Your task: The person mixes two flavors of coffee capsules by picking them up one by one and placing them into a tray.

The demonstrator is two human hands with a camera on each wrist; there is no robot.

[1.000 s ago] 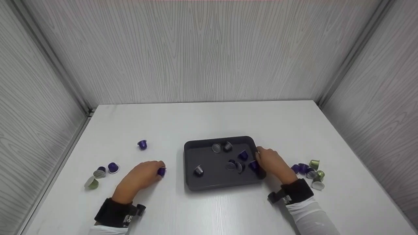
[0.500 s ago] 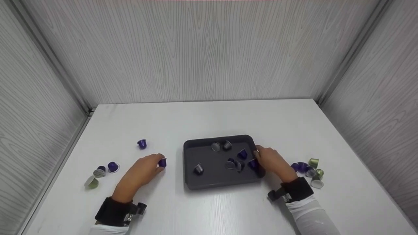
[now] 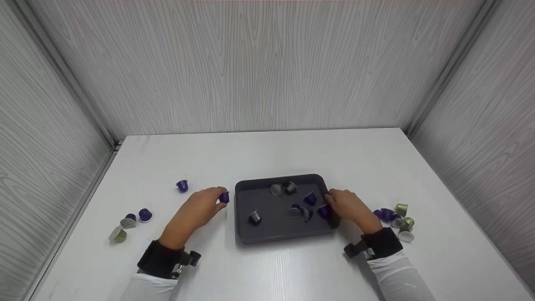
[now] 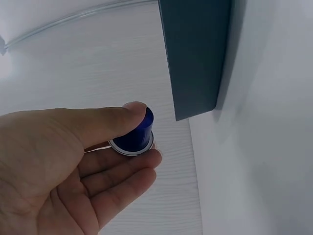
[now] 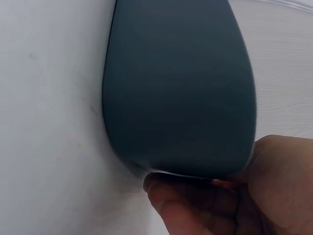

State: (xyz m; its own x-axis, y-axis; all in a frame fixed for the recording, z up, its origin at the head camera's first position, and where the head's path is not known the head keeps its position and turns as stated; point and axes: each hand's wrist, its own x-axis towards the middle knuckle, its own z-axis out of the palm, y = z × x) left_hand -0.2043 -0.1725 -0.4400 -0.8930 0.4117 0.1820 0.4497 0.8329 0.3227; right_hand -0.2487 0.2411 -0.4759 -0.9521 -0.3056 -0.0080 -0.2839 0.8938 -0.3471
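My left hand (image 3: 197, 211) pinches a purple coffee capsule (image 3: 224, 197) between thumb and fingers, just outside the left rim of a dark grey tray (image 3: 271, 234). The left wrist view shows that capsule (image 4: 138, 136) with its silver rim downward, beside the tray wall (image 4: 195, 58). At the tray's right side, my right hand (image 3: 347, 205) grips the rim; the right wrist view has its fingers (image 5: 176, 210) against the tray's outer wall (image 5: 181, 93). Several purple and silver-grey capsules lie scattered in the tray, among them a grey one (image 3: 255, 217) near its left front corner.
A single purple capsule (image 3: 182, 186) lies at the back left of the white table (image 3: 267, 271). Farther left are two more purple capsules and a green capsule (image 3: 118, 235). Right of my right hand, several purple and green capsules (image 3: 401, 209) lie bunched. Pale wood-grain walls enclose the table.
My left hand has lifted from the table and moved right and away from me with the purple capsule, up to the tray's left rim. The right hand and tray have stayed nearly still.
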